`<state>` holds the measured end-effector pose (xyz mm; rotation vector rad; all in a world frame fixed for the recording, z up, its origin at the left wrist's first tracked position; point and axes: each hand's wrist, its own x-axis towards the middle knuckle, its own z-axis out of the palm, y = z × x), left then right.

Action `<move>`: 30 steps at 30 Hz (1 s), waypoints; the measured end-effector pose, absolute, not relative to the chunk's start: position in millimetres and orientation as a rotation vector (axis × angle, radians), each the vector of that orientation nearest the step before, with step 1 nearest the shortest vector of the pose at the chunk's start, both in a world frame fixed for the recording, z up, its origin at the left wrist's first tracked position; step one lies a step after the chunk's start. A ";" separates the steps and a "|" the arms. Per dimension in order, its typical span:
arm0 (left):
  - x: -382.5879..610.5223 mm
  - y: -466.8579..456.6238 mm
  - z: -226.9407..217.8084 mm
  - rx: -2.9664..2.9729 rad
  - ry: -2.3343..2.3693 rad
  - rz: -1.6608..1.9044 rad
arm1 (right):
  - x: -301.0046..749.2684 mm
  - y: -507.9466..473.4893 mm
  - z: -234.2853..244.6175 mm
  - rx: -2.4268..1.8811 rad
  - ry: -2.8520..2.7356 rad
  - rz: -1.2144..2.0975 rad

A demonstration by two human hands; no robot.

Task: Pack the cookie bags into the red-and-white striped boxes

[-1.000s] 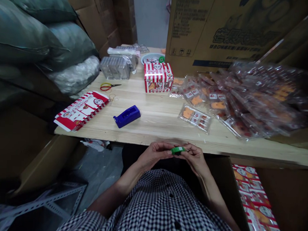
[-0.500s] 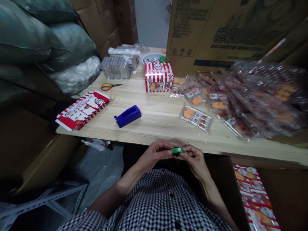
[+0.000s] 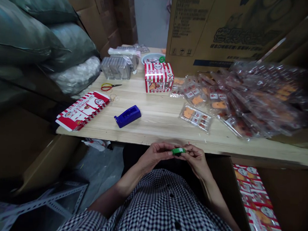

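Between my two hands, just in front of the table's near edge, is a small green tape roll with a white mark on it. My left hand pinches its left side between thumb and fingers. On the other side my right hand has its thumb and fingers closed on the roll too. A blue tape dispenser with no roll in it sits on the table, up and to the left of my hands. Past the hands, on the right, lies a clear packet with orange and brown pieces.
A red-striped box stands mid-table, with flat striped cartons and scissors to its left. Many clear packets are heaped at right. A large cardboard box rises behind. Finished-looking striped boxes lie in a carton at lower right.
The green tape roll has turned slightly and shifted a touch to the right between my fingers. Everything on the table is as before.
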<state>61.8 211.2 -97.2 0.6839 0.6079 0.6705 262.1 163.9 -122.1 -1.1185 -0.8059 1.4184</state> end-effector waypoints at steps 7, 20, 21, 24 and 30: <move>61.1 210.9 -101.2 0.712 0.656 0.679 | 255.6 163.1 -119.0 -1.129 -0.812 1.389; 56.2 217.5 -95.3 1.023 0.920 0.932 | 247.9 175.6 -110.6 -1.108 -1.035 1.106; 56.2 217.2 -95.3 1.108 0.990 0.944 | 246.3 176.6 -109.2 -1.106 -1.069 1.067; 55.2 216.9 -93.9 1.277 1.065 0.945 | 242.7 177.9 -106.7 -1.093 -1.148 1.001; 49.3 222.6 -88.5 1.493 1.101 0.848 | 242.8 174.5 -102.7 -1.159 -1.360 0.951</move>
